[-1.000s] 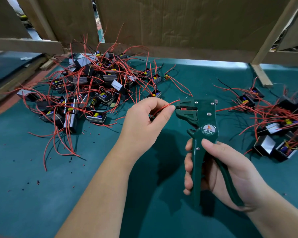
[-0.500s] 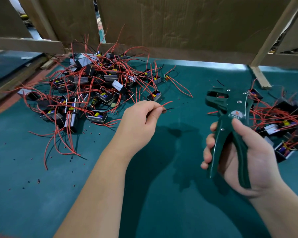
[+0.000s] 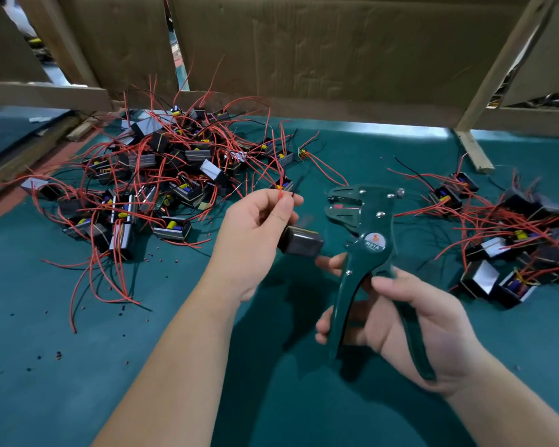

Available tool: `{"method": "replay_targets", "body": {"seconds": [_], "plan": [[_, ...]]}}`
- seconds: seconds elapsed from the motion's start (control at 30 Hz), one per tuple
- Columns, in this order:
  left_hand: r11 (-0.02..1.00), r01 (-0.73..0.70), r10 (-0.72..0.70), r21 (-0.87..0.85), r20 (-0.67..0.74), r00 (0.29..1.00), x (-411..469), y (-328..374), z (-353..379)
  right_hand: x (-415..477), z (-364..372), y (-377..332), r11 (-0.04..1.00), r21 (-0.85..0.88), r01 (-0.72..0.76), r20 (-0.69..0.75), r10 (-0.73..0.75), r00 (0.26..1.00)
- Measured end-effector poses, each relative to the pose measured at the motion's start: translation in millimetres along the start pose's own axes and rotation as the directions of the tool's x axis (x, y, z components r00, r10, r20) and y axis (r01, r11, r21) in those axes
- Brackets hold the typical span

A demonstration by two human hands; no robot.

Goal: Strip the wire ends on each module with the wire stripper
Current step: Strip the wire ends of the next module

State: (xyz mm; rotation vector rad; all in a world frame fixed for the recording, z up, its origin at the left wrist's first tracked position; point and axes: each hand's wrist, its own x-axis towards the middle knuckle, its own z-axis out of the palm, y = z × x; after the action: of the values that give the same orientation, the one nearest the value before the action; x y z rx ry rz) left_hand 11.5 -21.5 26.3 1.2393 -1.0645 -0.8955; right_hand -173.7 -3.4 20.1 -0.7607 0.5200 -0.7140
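While my left hand (image 3: 255,233) pinches a module's (image 3: 300,241) red wire (image 3: 279,191) mid-frame, my right hand (image 3: 410,327) grips the wire stripper (image 3: 365,250), lower right.

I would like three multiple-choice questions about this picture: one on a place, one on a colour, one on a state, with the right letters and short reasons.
1. Where is the larger heap of black modules with red wires?
A. on the person's left
B. on the person's right
C. between the hands

2. What colour is the metal wire stripper?
A. red
B. dark green
C. yellow

3. What does the left hand do?
A. lies flat on the mat
B. grips the stripper
C. pinches a thin red wire

1 A: the smaller heap lies on the right.
2 B: its head and handles are dark green.
3 C: thumb and finger pinch the wire.
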Motion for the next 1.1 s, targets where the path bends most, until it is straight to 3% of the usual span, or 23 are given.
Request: {"method": "replay_targets", "body": {"seconds": [0.1, 0.17, 0.23, 0.4, 0.57, 0.8, 0.93, 1.1], "plan": [[0.982, 0.158, -0.153, -0.101, 0.052, 0.987, -2.3, -0.6, 7.5, -1.9, 4.4, -1.3, 0.998, -0.027, -0.048, 0.184, 0.052, 0.982], [0.964, 0.215, -0.196, -0.153, 0.129, 0.972, -5.7, -0.3, 12.4, -3.7, 7.2, -0.3, 0.993, -0.095, -0.074, 0.217, 0.093, 0.972], [0.945, 0.244, -0.2, -0.217, 0.209, 0.957, -9.3, 1.2, 16.3, -4.1, 8.1, 2.6, 0.986, -0.143, -0.081, 0.177, 0.106, 0.979], [0.906, 0.258, -0.209, -0.335, 0.174, 0.962, -8.2, 3.5, 13.5, -1.4, 7.9, 5.1, 0.99, -0.139, -0.022, 0.028, 0.026, 0.999], [0.848, 0.296, -0.212, -0.439, 0.231, 0.95, -6.0, 6.6, 8.4, 0.5, 8.4, -0.5, 0.996, -0.083, 0.026, -0.068, -0.031, 0.997], [0.908, 0.225, -0.136, -0.352, 0.26, 0.956, -6.2, 2.8, 8.0, -2.2, 3.3, -5.6, 0.996, -0.032, 0.083, -0.004, -0.084, 0.996], [0.974, 0.177, -0.133, -0.143, 0.27, 0.954, -4.4, -0.8, 4.7, -2.4, 2.0, -7.2, 0.994, -0.016, 0.112, 0.076, -0.11, 0.991], [1.0, 0.018, -0.023, 0.026, 0.246, 0.969, -5.9, -1.3, 5.3, -2.7, -2.5, -16.5, 0.981, 0.049, 0.187, 0.109, -0.191, 0.975]]}}
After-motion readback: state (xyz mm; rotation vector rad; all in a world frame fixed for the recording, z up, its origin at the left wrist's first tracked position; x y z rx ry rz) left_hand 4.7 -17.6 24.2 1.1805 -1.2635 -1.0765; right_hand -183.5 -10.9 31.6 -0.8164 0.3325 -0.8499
